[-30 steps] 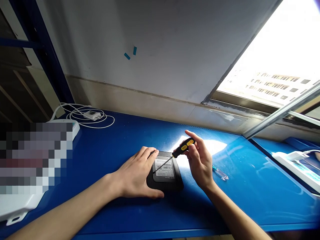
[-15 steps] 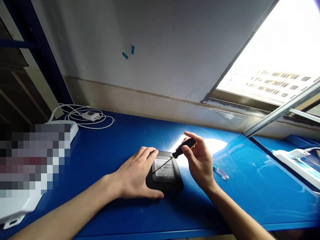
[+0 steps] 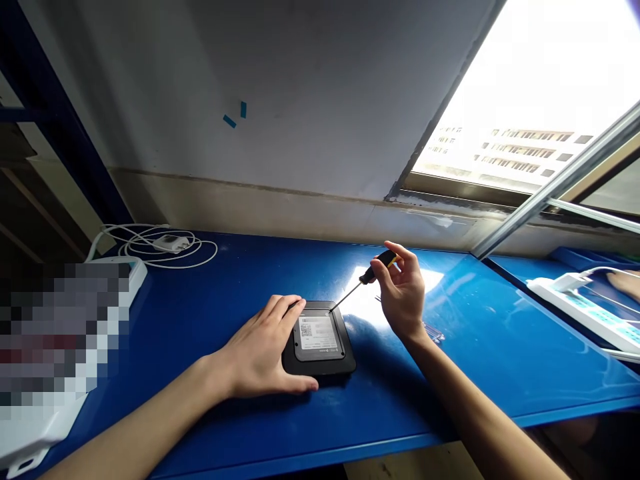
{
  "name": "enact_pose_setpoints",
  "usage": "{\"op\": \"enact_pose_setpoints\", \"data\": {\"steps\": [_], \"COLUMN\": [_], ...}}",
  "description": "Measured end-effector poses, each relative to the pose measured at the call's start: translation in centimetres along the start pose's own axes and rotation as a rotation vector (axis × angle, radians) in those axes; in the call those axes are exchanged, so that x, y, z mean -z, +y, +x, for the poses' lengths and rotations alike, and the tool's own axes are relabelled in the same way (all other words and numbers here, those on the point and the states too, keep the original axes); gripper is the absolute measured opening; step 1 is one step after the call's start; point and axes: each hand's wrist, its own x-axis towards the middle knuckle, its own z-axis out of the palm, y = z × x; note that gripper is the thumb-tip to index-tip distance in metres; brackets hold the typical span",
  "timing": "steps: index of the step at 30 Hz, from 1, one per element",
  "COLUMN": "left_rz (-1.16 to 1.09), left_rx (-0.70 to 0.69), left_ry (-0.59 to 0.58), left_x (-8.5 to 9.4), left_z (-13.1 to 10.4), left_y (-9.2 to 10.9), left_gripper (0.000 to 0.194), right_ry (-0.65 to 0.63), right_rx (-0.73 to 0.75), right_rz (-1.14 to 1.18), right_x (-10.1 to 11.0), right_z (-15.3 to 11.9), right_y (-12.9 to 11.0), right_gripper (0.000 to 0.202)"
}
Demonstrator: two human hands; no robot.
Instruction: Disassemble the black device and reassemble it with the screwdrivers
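A flat black device (image 3: 320,367) with a white printed label lies on the blue table. My left hand (image 3: 265,347) grips its left side, thumb along the near edge and fingers over the far left corner. In my right hand (image 3: 403,293) is a screwdriver (image 3: 379,267) with a black and yellow handle, pinched between thumb and fingers. Its thin shaft slants down to the left, and the tip meets the device near the label panel's far right corner. Small dark holes show at the panel's other corners. A clear-handled tool (image 3: 434,332) lies partly hidden behind my right wrist.
A white cable with an adapter (image 3: 173,244) lies coiled at the back left, beside a white case (image 3: 135,267), partly pixelated. A metal frame (image 3: 530,200) and a white power strip (image 3: 590,313) stand right. Another person's hand (image 3: 625,283) shows at the right edge.
The screwdriver tip has moved from the panel's left side to its far right corner, with my right hand. My left hand still grips the device. The camera view has shifted slightly.
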Motion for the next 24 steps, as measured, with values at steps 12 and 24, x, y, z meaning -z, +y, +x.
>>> {"op": "enact_pose_setpoints", "data": {"steps": [12,24], "left_rz": [0.009,0.013], "left_rx": [0.013,0.013], "left_ry": [0.0,0.004], "left_x": [-0.07,-0.21], "left_z": [0.11,-0.03], "left_y": [0.12,0.06], "left_gripper": [0.117,0.117], "right_ry": [-0.073,-0.025], "right_rx": [-0.008,-0.05], "right_rz": [0.119,0.19], "right_x": [0.01,-0.01], "right_z": [-0.26,-0.2], "right_y": [-0.29,-0.49], "right_gripper": [0.029,0.025]}}
